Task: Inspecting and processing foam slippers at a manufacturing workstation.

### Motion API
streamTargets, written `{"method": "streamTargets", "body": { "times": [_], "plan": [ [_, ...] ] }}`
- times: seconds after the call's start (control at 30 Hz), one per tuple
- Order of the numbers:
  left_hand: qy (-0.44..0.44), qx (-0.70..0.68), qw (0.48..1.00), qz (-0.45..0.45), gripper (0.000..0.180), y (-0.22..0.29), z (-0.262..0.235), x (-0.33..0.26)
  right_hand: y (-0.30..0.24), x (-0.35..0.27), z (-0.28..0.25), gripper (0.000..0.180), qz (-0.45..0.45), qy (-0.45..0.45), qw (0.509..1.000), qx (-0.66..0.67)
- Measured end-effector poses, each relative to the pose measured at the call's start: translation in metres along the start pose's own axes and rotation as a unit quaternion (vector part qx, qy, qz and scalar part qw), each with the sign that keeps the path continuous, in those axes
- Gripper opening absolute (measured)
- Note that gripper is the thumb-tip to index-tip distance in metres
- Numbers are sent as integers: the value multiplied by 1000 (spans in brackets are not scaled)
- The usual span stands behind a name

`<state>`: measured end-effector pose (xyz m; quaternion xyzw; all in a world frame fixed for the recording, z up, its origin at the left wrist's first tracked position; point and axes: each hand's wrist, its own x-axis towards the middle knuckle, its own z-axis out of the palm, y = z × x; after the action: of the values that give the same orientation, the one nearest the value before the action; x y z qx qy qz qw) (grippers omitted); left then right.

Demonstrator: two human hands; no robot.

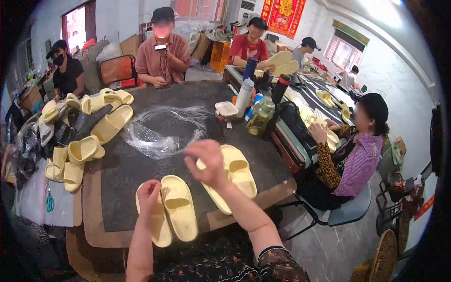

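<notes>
Two pairs of pale yellow slippers lie along the table's near edge. My left hand [149, 193] is over the left slipper [161, 225] of the nearer pair, fingers drawn together; what they pinch, if anything, is too small to make out. Beside it lies the matching slipper [179, 207]. My right hand [207, 162] is raised over the edge of the second pair of slippers [239, 176], its fingers bent and somewhat blurred. Just beyond it is a loose bundle of clear plastic strands [162, 138], spread across the dark tabletop.
A heap of yellow slippers [110, 123] and dark bags is at the left, with green-handled scissors [50, 201] nearby. A jar [261, 117], a white bottle [244, 98] and a lidded tub [226, 110] stand at the far right. A co-worker [359, 150] sits right, handling slippers.
</notes>
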<state>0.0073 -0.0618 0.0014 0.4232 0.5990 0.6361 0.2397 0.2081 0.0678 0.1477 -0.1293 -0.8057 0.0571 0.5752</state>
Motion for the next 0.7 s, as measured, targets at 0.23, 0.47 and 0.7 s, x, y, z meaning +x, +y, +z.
{"method": "streamTargets", "body": {
  "times": [0.23,0.47,0.7],
  "plan": [
    [17,-26,999,-20,6,6,7,-2,-7,-92,90,22,355,-80,878,309],
    [24,-41,998,-42,5,1,3,1,8,-108,94,26,460,-193,758,419],
    [8,-53,998,-14,4,13,9,-2,6,-118,99,31,444,-105,774,438]
  ]
}}
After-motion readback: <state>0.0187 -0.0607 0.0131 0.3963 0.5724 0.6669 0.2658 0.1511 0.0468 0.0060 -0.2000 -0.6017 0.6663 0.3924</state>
